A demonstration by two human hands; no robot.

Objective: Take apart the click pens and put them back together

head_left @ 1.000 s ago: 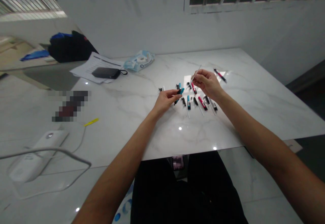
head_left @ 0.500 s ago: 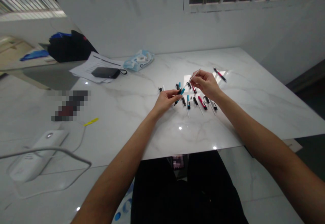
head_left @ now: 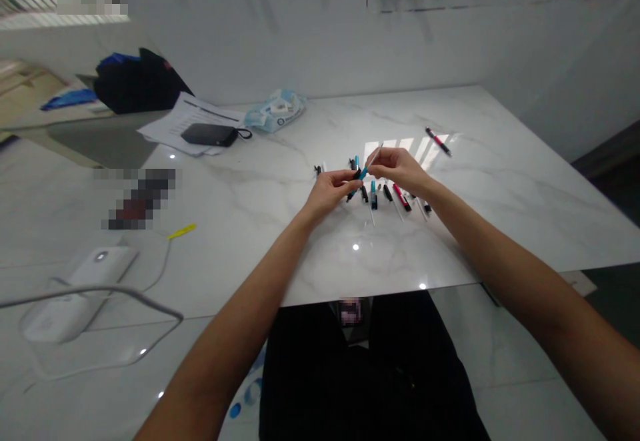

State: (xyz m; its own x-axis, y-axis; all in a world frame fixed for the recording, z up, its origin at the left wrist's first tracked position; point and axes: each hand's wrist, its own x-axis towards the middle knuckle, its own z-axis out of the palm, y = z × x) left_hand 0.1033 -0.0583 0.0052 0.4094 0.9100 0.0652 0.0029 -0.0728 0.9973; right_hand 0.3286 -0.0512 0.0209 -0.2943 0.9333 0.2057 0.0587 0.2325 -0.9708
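Note:
My left hand [head_left: 327, 193] is closed on a blue and black pen barrel [head_left: 363, 173], tilted up to the right. In my right hand [head_left: 400, 170], thumb and fingers pinch a thin whitish pen refill [head_left: 377, 151]. The refill's lower end meets the upper end of the barrel; how far inside it sits I cannot tell. Below the hands lie loose pen parts: a blue barrel [head_left: 373, 194], a red barrel [head_left: 401, 197], a black pen cap or grip [head_left: 388, 193] and several thin white refills. My right hand hides some of them.
A red and black pen [head_left: 439, 141] lies beyond my right hand. Farther left are a wipes packet [head_left: 277, 111], papers [head_left: 167, 127] with a black power bank-like case [head_left: 209, 135], and a white device [head_left: 80, 294] with a cable. The table's front edge runs above my lap.
My right hand has moved left and down, bringing the refill to the barrel's end. My left hand keeps its hold. The view has shifted slightly.

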